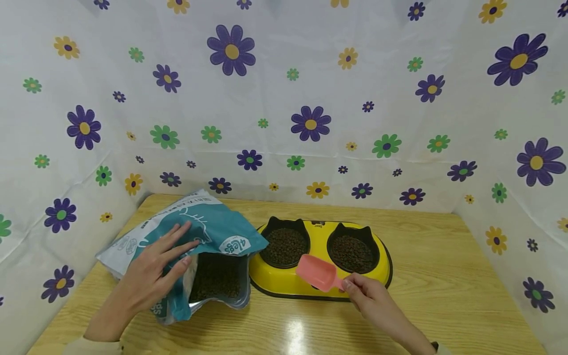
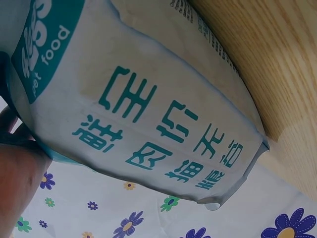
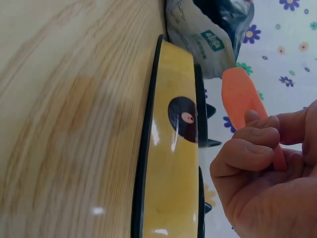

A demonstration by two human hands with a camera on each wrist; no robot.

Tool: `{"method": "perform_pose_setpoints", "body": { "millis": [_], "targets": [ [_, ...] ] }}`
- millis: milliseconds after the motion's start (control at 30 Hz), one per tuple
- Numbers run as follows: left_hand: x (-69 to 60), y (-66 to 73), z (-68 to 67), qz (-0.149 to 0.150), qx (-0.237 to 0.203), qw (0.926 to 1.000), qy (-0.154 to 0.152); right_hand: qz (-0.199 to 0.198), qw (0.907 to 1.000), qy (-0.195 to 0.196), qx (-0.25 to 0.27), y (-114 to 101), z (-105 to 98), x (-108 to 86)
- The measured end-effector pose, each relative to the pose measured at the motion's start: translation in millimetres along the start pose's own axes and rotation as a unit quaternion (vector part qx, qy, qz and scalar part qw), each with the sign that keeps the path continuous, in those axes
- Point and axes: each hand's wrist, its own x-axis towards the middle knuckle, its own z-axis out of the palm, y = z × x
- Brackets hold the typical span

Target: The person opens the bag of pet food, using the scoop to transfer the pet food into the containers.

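A teal and white pet food bag lies on its side at the left, its mouth toward me with brown kibble inside. My left hand rests on the bag beside the opening, fingers extended over its surface. In the left wrist view the bag's printed side hides most of that hand. My right hand grips the handle of a pink scoop, seen with no kibble in it. The scoop hangs over the front of a yellow double feeder. Two black cat-eared bowls sit in it, holding kibble.
The wooden table stretches to the right of the feeder and in front of it. A white flower-patterned sheet encloses the back and both sides. The bag's upper corner overlaps the feeder's left end.
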Motion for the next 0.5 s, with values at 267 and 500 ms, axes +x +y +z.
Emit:
{"method": "perform_pose_setpoints", "body": {
  "millis": [267,500],
  "targets": [
    [1.1,-1.0,0.9,0.007,0.003,1.0,0.005,-0.007,0.9992,-0.038,0.008,-2.2,16.5,2.3],
    [0.4,-0.7,1.3,0.007,0.006,0.9999,0.005,0.003,0.9971,-0.069,0.032,-6.4,29.0,5.9]
  ]
}}
